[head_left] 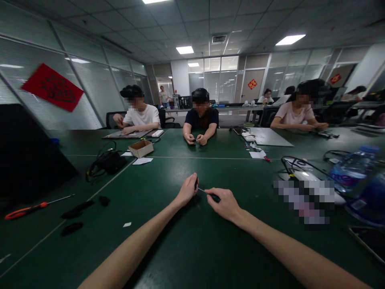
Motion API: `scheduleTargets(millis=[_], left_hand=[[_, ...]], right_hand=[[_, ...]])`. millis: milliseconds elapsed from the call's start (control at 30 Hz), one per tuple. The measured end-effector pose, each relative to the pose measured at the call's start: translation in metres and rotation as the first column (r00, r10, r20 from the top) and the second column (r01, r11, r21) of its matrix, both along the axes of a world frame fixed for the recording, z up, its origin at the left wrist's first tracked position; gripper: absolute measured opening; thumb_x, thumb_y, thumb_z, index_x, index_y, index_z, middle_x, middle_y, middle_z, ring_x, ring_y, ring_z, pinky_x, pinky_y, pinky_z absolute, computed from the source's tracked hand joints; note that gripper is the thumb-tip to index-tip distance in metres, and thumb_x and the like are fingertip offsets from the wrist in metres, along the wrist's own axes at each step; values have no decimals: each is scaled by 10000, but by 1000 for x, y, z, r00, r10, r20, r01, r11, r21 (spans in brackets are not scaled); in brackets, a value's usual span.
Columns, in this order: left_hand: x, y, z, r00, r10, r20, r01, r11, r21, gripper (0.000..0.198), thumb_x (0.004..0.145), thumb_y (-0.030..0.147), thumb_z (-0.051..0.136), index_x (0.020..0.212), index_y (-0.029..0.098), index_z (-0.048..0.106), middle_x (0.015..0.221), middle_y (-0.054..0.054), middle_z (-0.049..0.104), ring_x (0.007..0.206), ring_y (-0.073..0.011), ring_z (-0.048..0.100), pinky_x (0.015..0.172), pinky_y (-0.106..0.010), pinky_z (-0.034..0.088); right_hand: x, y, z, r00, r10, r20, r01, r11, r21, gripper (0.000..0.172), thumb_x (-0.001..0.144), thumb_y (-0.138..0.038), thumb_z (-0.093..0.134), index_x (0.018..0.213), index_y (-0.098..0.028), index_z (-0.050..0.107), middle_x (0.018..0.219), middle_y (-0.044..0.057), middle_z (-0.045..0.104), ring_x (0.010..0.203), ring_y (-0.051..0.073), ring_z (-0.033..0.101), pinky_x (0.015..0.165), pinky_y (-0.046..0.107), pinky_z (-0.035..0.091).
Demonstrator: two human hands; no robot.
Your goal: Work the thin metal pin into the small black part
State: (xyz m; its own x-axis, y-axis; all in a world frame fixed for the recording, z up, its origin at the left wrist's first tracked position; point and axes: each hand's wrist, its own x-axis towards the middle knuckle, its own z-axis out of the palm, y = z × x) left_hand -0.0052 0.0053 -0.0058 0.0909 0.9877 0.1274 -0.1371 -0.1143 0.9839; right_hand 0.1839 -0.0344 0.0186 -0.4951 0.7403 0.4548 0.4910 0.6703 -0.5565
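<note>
Bare arms and hands, seen from the head camera

The left arm (135,245) and right arm (294,253) are slim and uncovered from the lower edge of the view to the wrists. The left hand (187,190) and right hand (225,204) are bare too.

One camera, worn on the person's head, looks forward and down over the dark green worktop (192,249). The left hand (187,190) and right hand (225,204) sit close below it, near the picture's middle. Farther off it faces three seated people (201,118) across the worktop and glass walls (219,76) behind.
</note>
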Motion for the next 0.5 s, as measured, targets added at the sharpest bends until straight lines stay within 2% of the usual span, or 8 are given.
scheduleTargets(millis=[200,300,367,433,500], left_hand=[[-1,2,1,999,-1,38,3,999,-38,437,834,587,394,756,161,455,480,61,331,359,-59,268,354,-171,171],[-2,3,2,998,-11,66,15,998,-61,440,831,592,393,748,164,453,468,64,316,359,-61,252,354,-170,159],[-2,2,3,996,-35,77,40,997,-67,436,832,588,394,745,165,452,461,64,315,359,-60,243,356,-170,154],[-2,2,3,995,-59,80,65,995,-73,432,834,584,395,745,165,453,451,65,311,354,-59,230,356,-172,143],[-2,3,2,995,-67,75,73,994,-85,431,834,583,394,746,165,452,446,65,310,350,-58,230,357,-174,139]], right_hand=[[0,-1,25,998,22,51,-16,994,-112,256,889,-290,458,1061,-218,632,963,44,646,852,157,579,771,276,420],[4,6,40,994,104,23,-93,953,-289,240,860,-324,523,1043,-221,640,915,38,638,788,144,565,705,259,423],[7,13,45,987,159,-34,-154,849,-506,277,841,-354,555,1071,-215,620,835,29,612,643,107,526,569,222,404],[9,17,45,978,150,-145,-209,675,-707,316,833,-371,567,1111,-221,579,802,14,568,537,67,456,448,179,329],[8,19,42,965,84,-250,-257,504,-824,325,823,-370,581,1116,-233,544,816,3,526,495,40,406,386,148,249]])
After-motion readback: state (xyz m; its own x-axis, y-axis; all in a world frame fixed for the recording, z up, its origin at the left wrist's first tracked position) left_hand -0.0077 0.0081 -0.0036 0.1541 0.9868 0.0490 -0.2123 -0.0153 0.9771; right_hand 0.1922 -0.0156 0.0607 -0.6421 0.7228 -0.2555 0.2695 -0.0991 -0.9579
